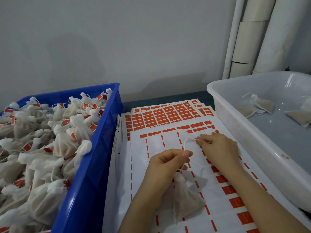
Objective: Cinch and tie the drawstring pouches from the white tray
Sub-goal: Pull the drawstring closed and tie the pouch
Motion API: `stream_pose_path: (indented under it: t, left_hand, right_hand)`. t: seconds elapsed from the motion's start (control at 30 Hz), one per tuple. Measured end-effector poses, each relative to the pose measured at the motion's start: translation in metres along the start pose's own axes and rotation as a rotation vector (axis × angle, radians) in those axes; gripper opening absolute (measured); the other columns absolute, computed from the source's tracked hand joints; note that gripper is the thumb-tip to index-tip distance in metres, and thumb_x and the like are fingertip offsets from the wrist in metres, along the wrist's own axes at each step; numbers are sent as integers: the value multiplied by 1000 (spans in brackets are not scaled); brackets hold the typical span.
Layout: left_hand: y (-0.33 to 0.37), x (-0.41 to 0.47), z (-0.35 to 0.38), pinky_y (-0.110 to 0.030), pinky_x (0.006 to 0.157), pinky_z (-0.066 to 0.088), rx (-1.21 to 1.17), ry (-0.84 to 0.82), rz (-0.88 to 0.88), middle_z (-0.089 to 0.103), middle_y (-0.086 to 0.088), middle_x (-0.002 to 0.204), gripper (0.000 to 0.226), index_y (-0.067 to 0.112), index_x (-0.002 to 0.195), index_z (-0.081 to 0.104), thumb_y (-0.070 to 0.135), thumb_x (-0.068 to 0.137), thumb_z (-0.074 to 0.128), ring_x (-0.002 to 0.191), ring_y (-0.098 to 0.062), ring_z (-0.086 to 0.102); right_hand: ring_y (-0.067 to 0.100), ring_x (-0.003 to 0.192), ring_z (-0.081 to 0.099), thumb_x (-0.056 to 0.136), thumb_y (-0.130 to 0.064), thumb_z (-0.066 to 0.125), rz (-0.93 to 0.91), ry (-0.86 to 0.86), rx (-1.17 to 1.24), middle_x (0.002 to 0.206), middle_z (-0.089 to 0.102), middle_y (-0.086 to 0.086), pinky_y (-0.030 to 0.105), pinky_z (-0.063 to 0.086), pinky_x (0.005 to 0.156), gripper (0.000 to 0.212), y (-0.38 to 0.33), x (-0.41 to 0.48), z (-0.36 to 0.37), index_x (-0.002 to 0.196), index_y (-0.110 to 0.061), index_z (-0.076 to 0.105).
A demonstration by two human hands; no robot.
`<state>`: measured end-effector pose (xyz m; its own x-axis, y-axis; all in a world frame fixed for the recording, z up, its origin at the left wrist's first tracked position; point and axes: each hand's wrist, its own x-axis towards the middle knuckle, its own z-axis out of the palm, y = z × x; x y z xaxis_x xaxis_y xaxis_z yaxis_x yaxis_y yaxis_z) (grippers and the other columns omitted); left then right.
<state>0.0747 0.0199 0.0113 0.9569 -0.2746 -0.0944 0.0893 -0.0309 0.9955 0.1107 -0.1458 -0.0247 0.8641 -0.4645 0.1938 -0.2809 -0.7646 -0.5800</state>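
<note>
One drawstring (184, 144) (pouch's (186, 195)) pinched: left hand (165, 163), right hand (218, 147).

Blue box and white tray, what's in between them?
Head view: sheets of red labels lie between the blue box and the white tray, with the left hand holding a pouch over them.

White gauzy mesh drawstring pouch (186, 197), beige fill, sits bottom-centre just below the left hand (166, 163). Neck is cinched tight and points up, body fans out to a wide flat bottom. Can't tell if it rests or hangs. Its thin white drawstring (184, 145) runs up from the neck through the left hand's pinch, then loops across to the right hand (217, 148) fingertips. Translucent white plastic tray (252, 148) at right holds two similar pouches: one (255, 106) with its neck bunched, the other (301, 115) cut off by the frame edge.
</note>
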Motion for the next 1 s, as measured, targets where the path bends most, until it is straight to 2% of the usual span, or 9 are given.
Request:
stream_pose_path:
  t: [0.07,0.2,0.3,0.47,0.6,0.7,0.9,1.0]
  left_hand:
    - [0,0,0,-14,64,51,0,-3,-2,71,16,81,22,39,70,74,35,87,60,77,-6,67]
    - [-1,0,0,-13,63,51,5,-3,-7,71,16,80,23,39,69,74,34,87,60,75,-4,67]
    - [-1,0,0,-13,63,51,1,-2,-12,71,16,80,21,38,71,74,35,87,60,76,-4,67]
    - [0,-1,0,-12,62,51,-2,-15,-20,71,16,80,24,39,70,74,33,88,60,75,-3,67]
    - [1,-1,0,-12,61,50,2,-12,-18,71,17,80,25,40,69,74,33,88,60,74,-2,67]
    - [1,-1,0,-12,62,50,6,-9,-18,71,17,80,26,42,68,74,33,88,60,75,-2,67]
    - [0,0,0,-14,64,51,-12,15,-13,72,16,86,14,34,77,75,30,86,64,75,-6,67]
    - [0,1,-1,-14,63,51,-30,33,-5,72,15,85,13,34,78,75,30,85,65,74,-6,67]
  right_hand:
    - [14,90,60,85,-40,60,3,-14,51,115,66,0,27,42,83,32,0,1,0,110,-22,68]
    - [13,86,58,86,-35,61,20,-39,131,113,67,1,28,43,85,29,1,4,-1,108,-18,69]
    - [4,74,47,87,-34,61,35,-43,182,111,67,1,22,37,76,27,4,8,0,106,-18,70]
    - [6,69,49,90,-30,58,74,-11,194,108,68,3,13,34,61,23,9,13,3,103,-16,70]
    - [8,78,54,87,-35,59,31,13,185,111,67,2,19,40,71,28,9,10,3,106,-17,69]
    - [16,93,62,83,-39,63,-8,5,141,115,66,1,27,45,82,35,8,9,4,111,-19,67]
    - [6,74,50,84,-38,62,-56,63,73,104,69,-1,19,38,73,24,10,12,9,98,-21,70]
    - [6,74,51,84,-39,62,-64,75,47,102,69,0,23,42,76,23,10,12,9,97,-20,69]
